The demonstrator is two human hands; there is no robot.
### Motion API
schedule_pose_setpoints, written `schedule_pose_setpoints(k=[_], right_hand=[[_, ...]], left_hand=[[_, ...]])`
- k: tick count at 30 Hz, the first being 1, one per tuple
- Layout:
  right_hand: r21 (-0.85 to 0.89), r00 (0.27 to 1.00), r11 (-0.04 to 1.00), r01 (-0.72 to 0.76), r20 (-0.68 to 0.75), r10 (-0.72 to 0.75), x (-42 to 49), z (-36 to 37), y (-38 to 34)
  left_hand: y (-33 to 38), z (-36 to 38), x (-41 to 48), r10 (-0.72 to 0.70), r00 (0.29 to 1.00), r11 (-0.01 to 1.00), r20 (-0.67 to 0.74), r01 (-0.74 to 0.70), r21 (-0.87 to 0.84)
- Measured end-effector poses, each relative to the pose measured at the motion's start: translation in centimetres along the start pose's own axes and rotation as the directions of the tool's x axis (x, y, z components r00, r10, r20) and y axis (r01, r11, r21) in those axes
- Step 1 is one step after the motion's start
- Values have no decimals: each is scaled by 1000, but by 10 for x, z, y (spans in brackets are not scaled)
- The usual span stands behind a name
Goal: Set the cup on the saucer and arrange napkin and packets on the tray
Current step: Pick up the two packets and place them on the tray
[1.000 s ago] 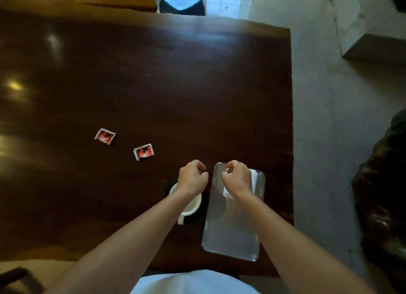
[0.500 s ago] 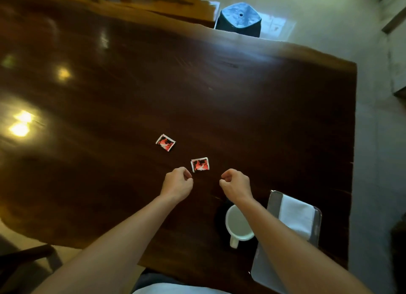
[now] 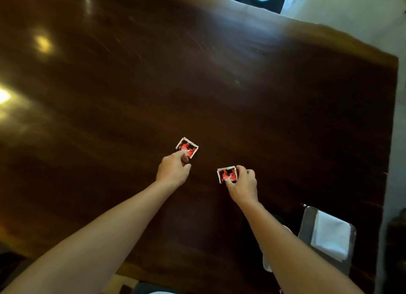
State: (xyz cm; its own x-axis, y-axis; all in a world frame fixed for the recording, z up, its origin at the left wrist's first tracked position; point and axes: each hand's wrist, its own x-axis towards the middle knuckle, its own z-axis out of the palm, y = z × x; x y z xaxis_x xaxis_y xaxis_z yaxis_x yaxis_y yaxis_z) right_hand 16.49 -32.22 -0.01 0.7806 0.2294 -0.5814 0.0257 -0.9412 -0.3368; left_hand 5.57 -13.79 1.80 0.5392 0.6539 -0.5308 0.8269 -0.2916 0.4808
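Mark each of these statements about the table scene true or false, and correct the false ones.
1. Each hand is at its own red packet. True: the left hand touches the farther red packet, and the right hand pinches the nearer red packet.
2. Both packets already lie on the tray. False: they are on the dark wooden table; the metal tray is at lower right.
3. A white napkin lies on the tray. True.
4. The cup is held in the right hand. False: that hand is at a packet, and its forearm hides most of the cup.
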Motion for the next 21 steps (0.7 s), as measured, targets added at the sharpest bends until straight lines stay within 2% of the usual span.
schedule_pose_setpoints(k=[3, 6, 8, 13, 16, 21], right_hand=[[-86, 1000, 996, -5, -15, 4, 3, 9, -2], [-98, 999, 995, -24, -33, 21, 4, 15, -3], [-90, 999, 996, -22, -37, 18, 5, 16, -4], [-66, 998, 996, 58, -14, -59, 9, 16, -8], [-47, 998, 997, 56, 28, -55, 11, 15, -11], [-126, 989, 985, 117, 106, -104, 2, 18, -12]], left_hand=[[-2, -4, 17, 45, 998, 999, -41, -44, 22], [-3, -5, 31, 75, 996, 995, -52, -71, 66], [-3, -3, 39, 90, 995, 993, -32, -87, 78], [-4, -1, 55, 194, 977, 929, 91, -213, 303], [-6, -3, 54, 232, 966, 892, 119, -259, 370], [-12, 3, 35, 239, 960, 849, 143, -278, 449]])
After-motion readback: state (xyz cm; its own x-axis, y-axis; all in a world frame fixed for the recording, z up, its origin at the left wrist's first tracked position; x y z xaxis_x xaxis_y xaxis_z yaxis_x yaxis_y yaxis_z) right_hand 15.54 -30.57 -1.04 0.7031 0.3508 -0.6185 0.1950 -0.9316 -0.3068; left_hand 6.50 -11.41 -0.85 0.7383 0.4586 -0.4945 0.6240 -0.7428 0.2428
